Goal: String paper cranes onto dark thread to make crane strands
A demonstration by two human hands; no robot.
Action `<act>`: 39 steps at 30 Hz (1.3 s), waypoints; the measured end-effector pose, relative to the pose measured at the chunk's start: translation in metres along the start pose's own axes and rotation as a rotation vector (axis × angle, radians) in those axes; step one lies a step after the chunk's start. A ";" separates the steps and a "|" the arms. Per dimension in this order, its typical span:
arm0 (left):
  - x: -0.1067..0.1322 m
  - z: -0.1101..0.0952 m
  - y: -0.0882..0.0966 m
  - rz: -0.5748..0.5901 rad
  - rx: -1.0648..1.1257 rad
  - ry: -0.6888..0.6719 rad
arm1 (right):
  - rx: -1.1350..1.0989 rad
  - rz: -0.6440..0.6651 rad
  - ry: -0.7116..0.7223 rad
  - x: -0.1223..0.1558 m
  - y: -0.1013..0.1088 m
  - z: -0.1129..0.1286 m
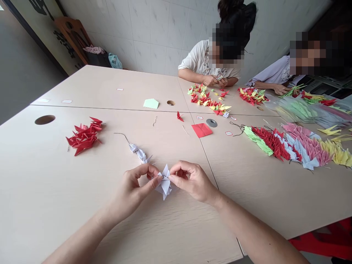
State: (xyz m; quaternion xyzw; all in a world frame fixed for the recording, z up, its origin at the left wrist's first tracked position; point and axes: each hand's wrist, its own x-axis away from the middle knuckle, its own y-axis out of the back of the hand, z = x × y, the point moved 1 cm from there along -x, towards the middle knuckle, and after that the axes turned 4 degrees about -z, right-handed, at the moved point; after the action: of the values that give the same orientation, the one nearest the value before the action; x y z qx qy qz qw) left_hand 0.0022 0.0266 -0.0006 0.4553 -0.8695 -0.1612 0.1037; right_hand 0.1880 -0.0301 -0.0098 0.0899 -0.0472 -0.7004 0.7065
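Near the front middle of the table, a white folded paper crane (165, 185) is held between my two hands. My left hand (140, 181) pinches its left side with thumb and fingertips. From the right, my right hand (194, 179) grips another part of it, thumb against index finger. Just beyond my left hand lies a string of white paper cranes (138, 152) with a dark thread running out at its far end. Whether that string joins the held crane is hidden by my fingers.
Red cranes (85, 135) are heaped at left. A red paper square (201, 130), a metal ring (211, 123) and a green paper (151, 103) lie farther back. Strung cranes (297, 145) spread at right. Two people sit across the table (132, 227), one by mixed cranes (203, 98).
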 end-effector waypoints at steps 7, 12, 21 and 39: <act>0.001 -0.001 0.000 -0.019 -0.036 0.011 | 0.105 -0.028 0.074 0.001 0.000 0.001; 0.001 0.004 0.002 -0.063 -0.258 -0.172 | 0.203 -0.062 0.097 -0.002 0.005 0.001; 0.000 0.010 -0.001 -0.078 -0.566 -0.252 | 0.423 -0.027 0.286 0.000 0.000 0.000; -0.005 0.007 0.011 -0.101 -0.504 -0.229 | 0.373 -0.008 0.165 0.002 -0.012 -0.010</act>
State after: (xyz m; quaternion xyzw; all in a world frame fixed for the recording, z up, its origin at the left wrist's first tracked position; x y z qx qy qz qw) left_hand -0.0055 0.0377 -0.0036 0.4367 -0.7842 -0.4276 0.1066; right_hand 0.1782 -0.0310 -0.0218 0.2767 -0.1177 -0.6724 0.6763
